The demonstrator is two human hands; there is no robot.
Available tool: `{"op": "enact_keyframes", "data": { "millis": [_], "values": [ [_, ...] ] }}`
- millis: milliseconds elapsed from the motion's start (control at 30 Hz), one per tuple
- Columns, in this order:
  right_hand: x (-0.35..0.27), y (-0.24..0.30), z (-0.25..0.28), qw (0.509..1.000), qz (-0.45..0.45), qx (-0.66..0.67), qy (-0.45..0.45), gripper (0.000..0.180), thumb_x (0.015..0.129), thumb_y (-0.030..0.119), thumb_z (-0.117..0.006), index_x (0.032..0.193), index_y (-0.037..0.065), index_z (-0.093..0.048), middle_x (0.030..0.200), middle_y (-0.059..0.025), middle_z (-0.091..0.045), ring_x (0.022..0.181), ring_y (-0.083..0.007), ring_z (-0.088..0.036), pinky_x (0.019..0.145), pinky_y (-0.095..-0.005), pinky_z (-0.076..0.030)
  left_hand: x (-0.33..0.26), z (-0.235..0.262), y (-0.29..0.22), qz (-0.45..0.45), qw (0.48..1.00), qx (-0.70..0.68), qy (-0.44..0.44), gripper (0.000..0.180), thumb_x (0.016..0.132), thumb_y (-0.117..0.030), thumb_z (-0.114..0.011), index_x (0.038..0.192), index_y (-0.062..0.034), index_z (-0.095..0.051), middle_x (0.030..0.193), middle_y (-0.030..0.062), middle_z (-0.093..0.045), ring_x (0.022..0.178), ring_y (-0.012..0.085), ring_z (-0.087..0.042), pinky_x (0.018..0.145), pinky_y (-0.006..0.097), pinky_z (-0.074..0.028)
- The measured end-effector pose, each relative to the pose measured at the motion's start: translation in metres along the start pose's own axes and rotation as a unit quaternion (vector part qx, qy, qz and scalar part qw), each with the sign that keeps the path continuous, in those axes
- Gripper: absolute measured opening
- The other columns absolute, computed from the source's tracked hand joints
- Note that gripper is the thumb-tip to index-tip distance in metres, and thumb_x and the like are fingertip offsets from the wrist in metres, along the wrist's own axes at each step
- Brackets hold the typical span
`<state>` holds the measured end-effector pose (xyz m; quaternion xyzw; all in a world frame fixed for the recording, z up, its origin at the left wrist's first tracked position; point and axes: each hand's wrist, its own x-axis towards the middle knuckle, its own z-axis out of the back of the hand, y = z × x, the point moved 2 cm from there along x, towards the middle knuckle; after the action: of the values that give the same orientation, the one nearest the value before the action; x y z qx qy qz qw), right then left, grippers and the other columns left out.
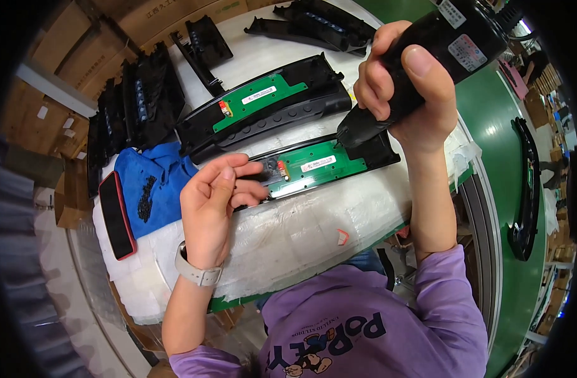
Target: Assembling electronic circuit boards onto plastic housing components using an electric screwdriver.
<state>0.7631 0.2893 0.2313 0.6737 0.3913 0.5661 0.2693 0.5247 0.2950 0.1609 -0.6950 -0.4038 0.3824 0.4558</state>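
Observation:
My right hand [420, 94] is wrapped round a black electric screwdriver [395, 88], which slants down to the left. The screwdriver's tip is at the upper right part of a green circuit board [313, 165] with a white label. That board lies in a long black plastic housing [379, 151] on the padded table. My left hand [209, 195] is at the housing's left end, thumb and fingers curled together; whatever they hold, if anything, is hidden. Behind lies a second black housing [282, 116] with a similar green board [260, 97].
A blue cloth [165, 170] bears a pile of small dark screws [147, 198], beside a red-edged phone [117, 214]. Black housings [140, 94] are stacked at the far left, with more parts [313, 25] at the back. Another curved housing [524, 189] lies on the green surface at right.

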Motion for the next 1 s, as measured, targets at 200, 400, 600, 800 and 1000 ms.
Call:
{"op": "enact_keyframes", "data": {
  "millis": [200,400,600,800,1000],
  "values": [
    [0.009,0.003,-0.007,0.997,-0.040,-0.063,-0.007,0.023,0.082,0.021,-0.053,0.085,-0.001,-0.048,0.055,-0.0056,-0.047,0.039,-0.0109,-0.041,0.039,-0.0230,-0.034,0.005,0.001,0.002,0.019,0.997,-0.057,0.045,0.029,0.096,-0.014,-0.038,0.109,0.0083,-0.051,0.102,0.0197,-0.061,0.072,0.0156,-0.059,0.061,0.022,-0.048],
    [0.012,-0.005,-0.014,0.999,-0.040,-0.034,-0.003,0.019,0.075,0.014,-0.063,0.069,0.000,-0.051,0.048,-0.0028,-0.048,0.038,-0.0083,-0.044,0.037,-0.0222,-0.033,-0.001,-0.005,-0.001,0.023,0.999,-0.024,-0.012,0.022,0.094,-0.006,-0.037,0.108,0.0085,-0.047,0.103,0.0238,-0.060,0.093,0.0263,-0.063,0.079,0.028,-0.052],
    [0.002,0.006,-0.013,0.999,-0.006,-0.041,-0.007,0.020,0.072,0.013,-0.068,0.066,0.003,-0.052,0.047,0.0004,-0.049,0.038,-0.0053,-0.044,0.037,-0.0219,-0.032,-0.001,-0.008,0.004,0.030,0.998,-0.015,0.046,0.021,0.097,-0.017,-0.036,0.098,0.0007,-0.048,0.071,0.0144,-0.060,0.051,0.0158,-0.055,0.046,0.023,-0.044],
    [-0.004,0.016,-0.004,0.992,-0.001,0.120,0.036,0.029,0.080,0.023,-0.056,0.091,-0.002,-0.047,0.057,-0.0073,-0.047,0.041,-0.0127,-0.042,0.040,-0.0254,-0.036,-0.007,-0.014,-0.002,0.052,0.997,-0.025,0.060,0.016,0.095,-0.016,-0.039,0.094,-0.0033,-0.049,0.053,-0.0005,-0.040,0.041,0.0047,-0.027,0.038,0.019,-0.020],
    [-0.012,0.017,-0.009,0.950,0.048,0.301,0.062,0.042,0.084,0.042,-0.050,0.098,0.002,-0.047,0.061,-0.0041,-0.049,0.042,-0.0136,-0.047,0.049,-0.0315,-0.042,-0.008,-0.023,0.005,0.050,0.992,-0.076,0.090,0.010,0.092,-0.012,-0.046,0.095,-0.0031,-0.049,0.057,0.0017,-0.048,0.043,0.0044,-0.032,0.039,0.019,-0.022]
  ]
}}
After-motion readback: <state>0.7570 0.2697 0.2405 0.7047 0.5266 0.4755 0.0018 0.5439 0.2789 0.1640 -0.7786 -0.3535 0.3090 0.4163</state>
